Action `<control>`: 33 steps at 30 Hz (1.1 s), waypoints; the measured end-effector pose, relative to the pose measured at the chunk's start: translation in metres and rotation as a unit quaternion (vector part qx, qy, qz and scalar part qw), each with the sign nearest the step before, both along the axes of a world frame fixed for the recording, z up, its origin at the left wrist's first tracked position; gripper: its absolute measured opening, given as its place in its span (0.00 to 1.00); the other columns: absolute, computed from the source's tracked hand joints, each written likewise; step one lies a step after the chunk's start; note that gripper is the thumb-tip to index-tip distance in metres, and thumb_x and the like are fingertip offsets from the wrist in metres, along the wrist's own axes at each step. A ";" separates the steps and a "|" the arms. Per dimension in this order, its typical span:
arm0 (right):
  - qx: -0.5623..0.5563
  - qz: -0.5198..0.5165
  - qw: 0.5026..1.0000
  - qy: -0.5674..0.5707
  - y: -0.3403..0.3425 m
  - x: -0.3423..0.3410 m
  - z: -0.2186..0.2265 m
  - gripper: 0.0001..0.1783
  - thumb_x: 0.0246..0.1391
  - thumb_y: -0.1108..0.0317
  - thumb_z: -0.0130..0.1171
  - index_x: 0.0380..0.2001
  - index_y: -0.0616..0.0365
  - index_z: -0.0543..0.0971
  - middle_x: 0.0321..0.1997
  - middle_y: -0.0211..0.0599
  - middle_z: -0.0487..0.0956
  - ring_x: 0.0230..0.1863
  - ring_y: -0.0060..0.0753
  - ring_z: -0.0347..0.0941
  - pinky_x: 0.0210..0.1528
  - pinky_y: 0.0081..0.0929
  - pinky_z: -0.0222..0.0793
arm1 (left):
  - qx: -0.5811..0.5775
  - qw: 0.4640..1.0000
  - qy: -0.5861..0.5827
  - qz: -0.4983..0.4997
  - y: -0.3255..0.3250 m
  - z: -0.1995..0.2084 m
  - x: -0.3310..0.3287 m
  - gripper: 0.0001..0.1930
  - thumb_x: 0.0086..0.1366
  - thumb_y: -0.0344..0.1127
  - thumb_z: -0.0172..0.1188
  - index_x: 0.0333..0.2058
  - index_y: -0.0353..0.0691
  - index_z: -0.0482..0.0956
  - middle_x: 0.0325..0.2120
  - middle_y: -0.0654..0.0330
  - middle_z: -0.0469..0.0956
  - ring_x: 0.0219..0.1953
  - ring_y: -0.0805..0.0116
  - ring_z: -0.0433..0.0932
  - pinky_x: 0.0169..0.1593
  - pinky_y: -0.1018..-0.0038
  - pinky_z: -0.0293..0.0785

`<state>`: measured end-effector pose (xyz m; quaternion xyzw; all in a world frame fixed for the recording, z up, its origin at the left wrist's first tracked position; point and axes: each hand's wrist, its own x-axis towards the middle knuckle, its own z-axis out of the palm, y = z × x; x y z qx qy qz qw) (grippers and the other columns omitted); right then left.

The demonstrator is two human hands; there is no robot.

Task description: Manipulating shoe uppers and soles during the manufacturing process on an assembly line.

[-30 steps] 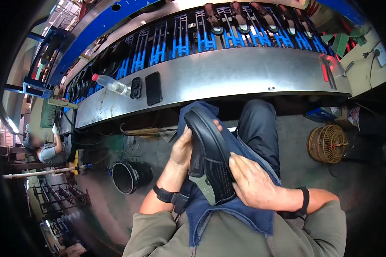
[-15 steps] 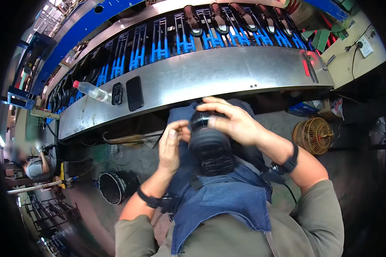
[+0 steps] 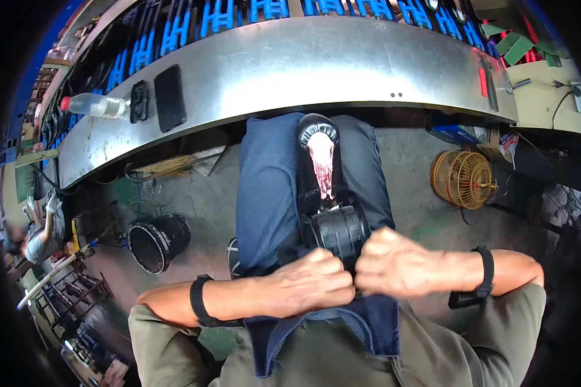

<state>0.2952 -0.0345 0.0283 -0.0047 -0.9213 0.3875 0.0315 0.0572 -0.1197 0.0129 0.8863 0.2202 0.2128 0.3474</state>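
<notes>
Left hand (image 3: 310,284): low in the middle of the frame, curled into a tight fist on the near end of the black shoe (image 3: 329,206). A black wristband (image 3: 199,300) sits on that arm.
Right hand (image 3: 400,264): just beside the left one, knuckles almost touching it, also clenched hard on the shoe's near end. A black watch (image 3: 486,271) is on that wrist.
Black shoe: it lies on the person's lap, in the middle of the frame, sole up, pointing away. A pink patch (image 3: 321,169) runs down the sole.
Blue apron (image 3: 271,193): spread over the knees under the shoe.
Slip risk: I think both fists are squeezing hard, so if one lets go fast the shoe could pop out and drop to the floor.
Finger risk: the hands are packed so close that a finger could get pinched between them.
Apron risk: the cloth is bunched under the fists and could get caught in the grip.
Black bucket (image 3: 156,240): on the floor at left, well apart from the shoe.
Wire cage (image 3: 461,179): round and golden, on the floor at right.
Metal bench (image 3: 342,68): curves across the top of the frame.
Phone (image 3: 170,89): flat on the bench, upper left.
Water bottle (image 3: 97,105): lying just left of the phone, red cap, could roll off if bumped.
</notes>
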 end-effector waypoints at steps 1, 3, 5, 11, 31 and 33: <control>0.010 -0.019 0.999 0.027 0.015 -0.002 -0.010 0.08 0.46 0.62 0.62 0.27 0.47 0.73 0.29 0.25 0.67 0.36 0.31 0.66 0.44 0.32 0.63 | 0.012 0.999 0.002 0.037 0.010 -0.005 -0.001 0.08 0.56 0.37 0.56 0.35 0.46 0.75 0.30 0.66 0.66 0.38 0.69 0.71 0.44 0.70 0.65; -0.002 -0.058 0.996 0.069 0.042 -0.009 -0.029 0.12 0.44 0.60 0.67 0.30 0.48 0.76 0.31 0.27 0.69 0.39 0.33 0.68 0.46 0.34 0.64 | 0.034 0.995 -0.002 0.095 0.034 -0.020 -0.011 0.09 0.55 0.37 0.57 0.36 0.46 0.75 0.33 0.66 0.68 0.39 0.69 0.71 0.46 0.69 0.65; -0.051 -0.086 0.991 0.092 0.061 -0.014 -0.028 0.15 0.45 0.59 0.70 0.34 0.50 0.78 0.37 0.29 0.72 0.41 0.35 0.69 0.47 0.35 0.64 | 0.019 0.989 -0.061 0.134 0.048 -0.025 -0.023 0.11 0.51 0.36 0.64 0.35 0.44 0.79 0.37 0.66 0.73 0.42 0.66 0.72 0.47 0.67 0.67; -0.253 -0.179 0.947 0.090 0.111 -0.038 -0.024 0.21 0.48 0.59 0.74 0.38 0.56 0.76 0.40 0.39 0.73 0.40 0.44 0.70 0.43 0.38 0.67 | -0.197 0.916 -0.243 0.252 0.087 -0.026 -0.038 0.20 0.48 0.34 0.79 0.37 0.36 0.80 0.35 0.58 0.75 0.34 0.60 0.74 0.37 0.66 0.71; -0.381 -0.365 0.846 0.082 0.122 -0.059 -0.062 0.31 0.53 0.61 0.72 0.56 0.60 0.71 0.53 0.38 0.68 0.55 0.34 0.66 0.58 0.31 0.65 | -0.272 0.900 -0.164 0.298 0.144 -0.025 -0.058 0.16 0.59 0.33 0.68 0.43 0.30 0.81 0.49 0.43 0.79 0.53 0.48 0.78 0.56 0.59 0.75; -0.453 -0.299 0.833 0.111 0.105 -0.055 -0.052 0.32 0.59 0.61 0.66 0.63 0.61 0.68 0.60 0.38 0.68 0.64 0.34 0.63 0.67 0.33 0.57 | -0.233 0.911 -0.202 0.275 0.124 -0.012 -0.054 0.20 0.59 0.44 0.70 0.39 0.31 0.82 0.48 0.44 0.79 0.52 0.48 0.78 0.57 0.55 0.73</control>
